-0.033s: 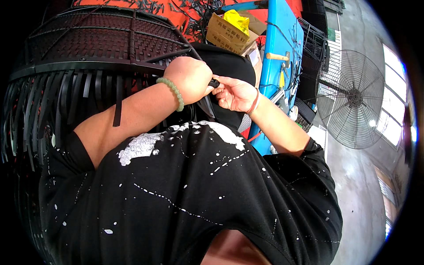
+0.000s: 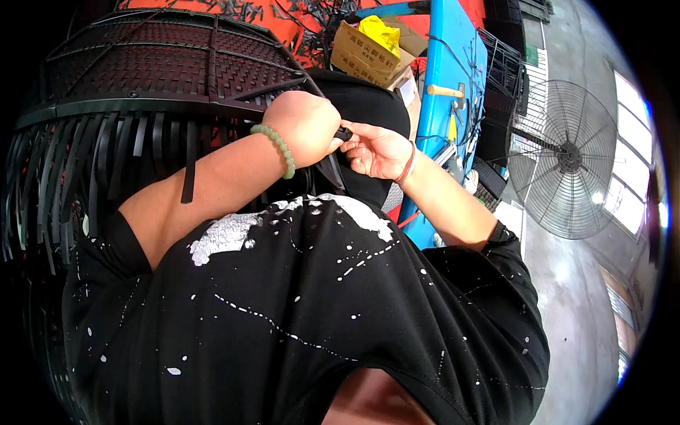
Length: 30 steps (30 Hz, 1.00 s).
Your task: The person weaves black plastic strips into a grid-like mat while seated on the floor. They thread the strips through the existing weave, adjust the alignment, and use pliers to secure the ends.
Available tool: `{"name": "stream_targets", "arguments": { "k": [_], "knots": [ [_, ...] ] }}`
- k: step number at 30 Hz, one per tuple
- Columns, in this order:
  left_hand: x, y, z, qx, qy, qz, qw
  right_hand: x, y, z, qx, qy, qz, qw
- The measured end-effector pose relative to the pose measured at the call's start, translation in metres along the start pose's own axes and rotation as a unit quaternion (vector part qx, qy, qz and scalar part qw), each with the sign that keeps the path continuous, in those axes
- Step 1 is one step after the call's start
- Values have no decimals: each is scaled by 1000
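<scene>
A dark woven panel (image 2: 170,57) on a frame lies at the upper left, with many flat black strips (image 2: 142,152) hanging loose from its near rail (image 2: 163,106). My left hand (image 2: 303,127), a green bead bracelet on its wrist, is closed at the right end of that rail, its fingers mostly hidden from view. Beside it my right hand (image 2: 382,152) is closed, with thumb and index finger pinching a short piece of black strip (image 2: 343,133). The two hands nearly touch, and that piece sits between them.
Strip scraps litter the red floor (image 2: 283,35) beyond the panel. Right of my hands are a cardboard box (image 2: 365,55) with a yellow bag (image 2: 380,32) and a blue table (image 2: 443,64) bearing a wooden-handled hammer (image 2: 445,91). A large caged fan (image 2: 567,156) stands farther right.
</scene>
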<state>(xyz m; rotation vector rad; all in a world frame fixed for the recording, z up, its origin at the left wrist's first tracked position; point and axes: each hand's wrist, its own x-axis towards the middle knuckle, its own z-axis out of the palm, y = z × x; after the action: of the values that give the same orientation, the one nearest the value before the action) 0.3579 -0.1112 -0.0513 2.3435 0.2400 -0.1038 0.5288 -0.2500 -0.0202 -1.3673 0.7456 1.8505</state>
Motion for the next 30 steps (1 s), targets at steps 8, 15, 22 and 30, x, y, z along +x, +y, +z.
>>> {"name": "stream_targets", "arguments": {
  "k": [8, 15, 22, 30],
  "knots": [
    [2, -4, 10, 12, 21, 12, 1000, 9, 12, 11, -130, 106, -100, 981],
    [3, -6, 12, 21, 62, 22, 998, 9, 21, 16, -90, 159, -145, 972],
    [0, -2, 5, 16, 45, 11, 999, 1, 28, 22, -103, 146, -141, 974],
    [3, -6, 11, 17, 48, 13, 999, 21, 40, 28, -107, 194, -237, 946]
  ]
}}
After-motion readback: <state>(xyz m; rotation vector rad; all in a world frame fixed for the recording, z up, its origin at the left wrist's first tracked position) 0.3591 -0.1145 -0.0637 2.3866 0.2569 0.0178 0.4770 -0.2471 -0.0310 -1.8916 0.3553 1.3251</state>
